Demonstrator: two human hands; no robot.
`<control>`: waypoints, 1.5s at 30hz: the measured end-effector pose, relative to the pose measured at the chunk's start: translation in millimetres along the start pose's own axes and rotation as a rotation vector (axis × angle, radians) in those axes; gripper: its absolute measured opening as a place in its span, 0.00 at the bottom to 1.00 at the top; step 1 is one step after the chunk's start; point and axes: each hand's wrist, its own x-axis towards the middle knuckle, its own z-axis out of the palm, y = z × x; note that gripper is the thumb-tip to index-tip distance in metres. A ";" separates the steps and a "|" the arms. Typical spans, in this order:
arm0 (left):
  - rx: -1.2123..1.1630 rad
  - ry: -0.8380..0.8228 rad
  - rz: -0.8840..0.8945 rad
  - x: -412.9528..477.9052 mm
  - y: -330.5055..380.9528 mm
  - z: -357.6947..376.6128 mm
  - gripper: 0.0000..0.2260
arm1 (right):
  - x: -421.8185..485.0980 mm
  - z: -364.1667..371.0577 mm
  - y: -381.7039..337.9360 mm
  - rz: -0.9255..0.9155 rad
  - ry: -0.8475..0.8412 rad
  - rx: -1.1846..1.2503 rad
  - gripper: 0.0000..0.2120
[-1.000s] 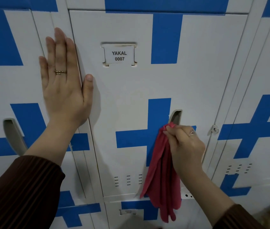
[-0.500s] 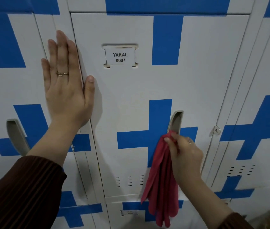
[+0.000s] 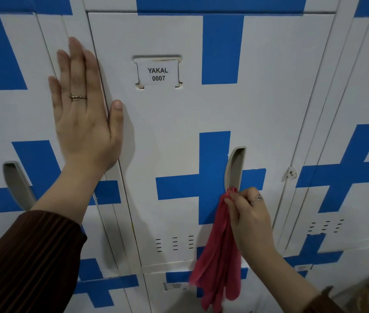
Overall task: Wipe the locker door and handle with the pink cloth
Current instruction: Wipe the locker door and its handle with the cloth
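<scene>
The pink cloth (image 3: 218, 256) is bunched at its top end in your right hand (image 3: 250, 218), which pinches it between thumb and curled fingers. The rest hangs loose down the front of the locker door (image 3: 179, 132), past its bottom edge and over the smaller door below. The pinched end sits right at the foot of the handle (image 3: 235, 168), a grey recessed pull set into the blue cross (image 3: 214, 199). Whether the cloth actually touches the handle's lower lip can't be told from this angle.

Your left hand (image 3: 84, 118) lies flat, fingers straight and close together. It is spread across the frame post between this door and the neighbouring locker (image 3: 9, 123), with the thumb resting on the door's left edge. It holds nothing and looks to be bracing you.

By my reading you are on the handle step, at its lower end. Only a small knot of cloth meets the metal, so the next move calls for pushing that knot up into the recess and running it along the curved grip. Gather more fabric under your fingers first if you want broader contact. The wide white panel around the name label (image 3: 158, 74) and the vent slots (image 3: 174, 243) would need a flatter, fuller pad of cloth. Mind the small latch (image 3: 291, 173) to the right, since a hanging tail could snag there.
</scene>
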 end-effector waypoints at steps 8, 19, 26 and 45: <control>-0.005 -0.001 0.000 -0.4 -1.1 1.1 0.26 | 18.9 1.5 -18.1 -0.132 0.146 -0.090 0.06; 0.009 -0.006 0.007 0.3 -1.5 -1.0 0.26 | 3.1 -5.3 10.8 -0.276 0.046 -0.231 0.07; 0.003 -0.018 0.004 0.6 -1.4 -1.3 0.26 | 7.6 -8.0 21.3 -0.233 -0.063 -0.099 0.10; -0.003 -0.005 0.010 -0.8 -2.6 1.9 0.25 | -13.0 0.6 11.7 0.366 0.289 0.385 0.07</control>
